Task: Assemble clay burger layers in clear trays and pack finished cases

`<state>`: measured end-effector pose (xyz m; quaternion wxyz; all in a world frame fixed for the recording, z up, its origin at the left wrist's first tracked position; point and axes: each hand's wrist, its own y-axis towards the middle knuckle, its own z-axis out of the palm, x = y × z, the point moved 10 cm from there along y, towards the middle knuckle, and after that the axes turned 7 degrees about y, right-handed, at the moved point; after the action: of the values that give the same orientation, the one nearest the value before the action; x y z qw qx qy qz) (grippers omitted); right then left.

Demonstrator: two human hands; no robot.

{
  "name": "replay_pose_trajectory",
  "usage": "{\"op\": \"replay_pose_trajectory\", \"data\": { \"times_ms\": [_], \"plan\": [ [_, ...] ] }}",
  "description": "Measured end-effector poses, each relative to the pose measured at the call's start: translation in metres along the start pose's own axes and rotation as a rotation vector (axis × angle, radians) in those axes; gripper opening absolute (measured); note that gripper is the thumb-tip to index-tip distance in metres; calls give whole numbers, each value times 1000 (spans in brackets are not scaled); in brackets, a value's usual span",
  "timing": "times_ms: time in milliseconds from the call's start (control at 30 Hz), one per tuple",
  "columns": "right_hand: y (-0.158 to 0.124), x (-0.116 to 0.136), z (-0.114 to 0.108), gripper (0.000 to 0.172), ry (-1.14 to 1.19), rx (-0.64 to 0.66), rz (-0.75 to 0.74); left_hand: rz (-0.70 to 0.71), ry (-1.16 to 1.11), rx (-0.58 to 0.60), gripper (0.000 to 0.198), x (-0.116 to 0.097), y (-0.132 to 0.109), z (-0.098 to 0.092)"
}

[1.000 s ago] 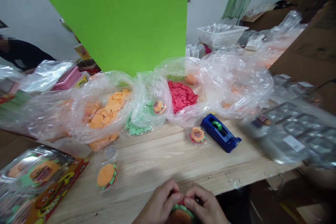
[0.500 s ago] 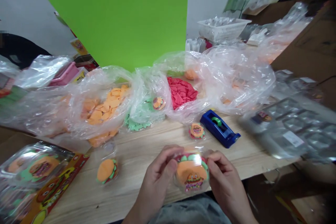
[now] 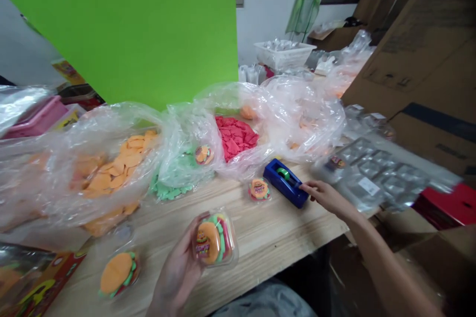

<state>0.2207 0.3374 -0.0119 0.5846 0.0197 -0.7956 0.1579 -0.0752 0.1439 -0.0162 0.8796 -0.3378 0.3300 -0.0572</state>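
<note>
In my left hand (image 3: pixel 182 270) is a clear plastic box with a toy burger (image 3: pixel 210 242) inside, a round printed sticker on its front. The box is tilted above the table's near edge. My right hand (image 3: pixel 323 195) reaches out to the right, its thumb and finger closed at the cutter end of a blue tape dispenser (image 3: pixel 282 185) holding a green-cored roll. Any strip between those fingers is too small to see. Beside the dispenser lies a smaller stickered burger pack (image 3: pixel 259 189). At left, another burger pack (image 3: pixel 118 273) rests without a visible sticker.
Plastic bags of orange pieces (image 3: pixel 115 168), green pieces (image 3: pixel 169 185) and red pieces (image 3: pixel 236 136) line the table's back. Clear blister trays (image 3: pixel 386 171) overhang the right side, near a large cardboard box (image 3: pixel 420 64). A printed carton (image 3: pixel 40 285) stands front left.
My right hand has let go of the burger box and moved right to the tape dispenser. My left hand keeps the box, now turned sideways. The view has swung to the right.
</note>
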Motion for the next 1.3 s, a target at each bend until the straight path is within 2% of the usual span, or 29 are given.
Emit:
{"op": "replay_pose_trajectory", "data": {
  "times_ms": [100,200,367,500,633,700,800,867,967,1067,1133,1300],
  "plan": [
    [-1,-1,11,23,97,105,55,-6,-11,-62,27,4,0,-9],
    [-16,-4,3,26,228,140,79,3,-3,-103,30,3,4,-19],
    [-35,-30,-9,31,268,53,54,-106,-16,-178,29,8,12,-37],
    [-24,-53,-7,26,156,-98,48,-88,-30,-159,32,1,15,-26],
    [-25,-54,-14,24,59,-223,58,-33,-49,-26,38,-5,15,6],
    [-39,-42,-6,22,55,-220,42,-16,-71,40,40,-7,12,22],
    [-74,-9,29,22,121,-132,-13,-8,-79,104,36,-10,3,43],
    [-101,23,61,21,259,-46,-75,8,-55,175,37,-14,-5,62],
    [-137,81,117,16,451,188,-184,119,-29,259,36,-25,-19,89],
    [-153,127,144,18,523,249,-322,259,-1,255,34,-36,-35,102],
    [-149,137,152,24,501,203,-322,351,8,246,33,-42,-45,105],
    [-129,121,163,32,453,104,-138,544,38,239,34,-56,-61,101]
  ]
}}
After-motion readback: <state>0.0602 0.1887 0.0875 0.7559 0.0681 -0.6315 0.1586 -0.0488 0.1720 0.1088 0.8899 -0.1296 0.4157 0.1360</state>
